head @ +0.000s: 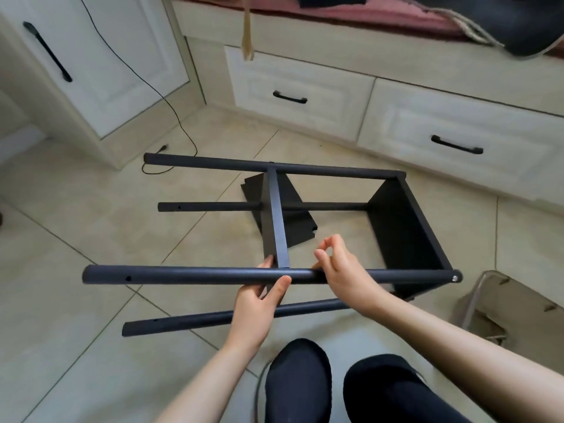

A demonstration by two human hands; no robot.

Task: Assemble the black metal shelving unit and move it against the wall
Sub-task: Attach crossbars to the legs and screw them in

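Observation:
The black metal shelving unit lies on its side on the tiled floor, its four poles horizontal. One shelf panel [399, 227] closes the right end and a second panel [276, 209] stands mid-span. My left hand [259, 297] grips the near upper pole [189, 274] just below the middle panel, thumb in front and fingers behind. My right hand [341, 270] rests over the same pole to the right, fingers curled with thumb and forefinger close together; nothing shows between them. A screw head [456, 278] sits in that pole's right end. A loose black panel [296, 230] lies on the floor beneath the frame.
White drawers with black handles [293, 87] run along the back under a bed. A tall white cabinet [100, 65] stands at the left, with a black cable [171, 108] trailing onto the floor. Cardboard packaging [503, 303] lies at the right. My knees [299, 383] are at the bottom.

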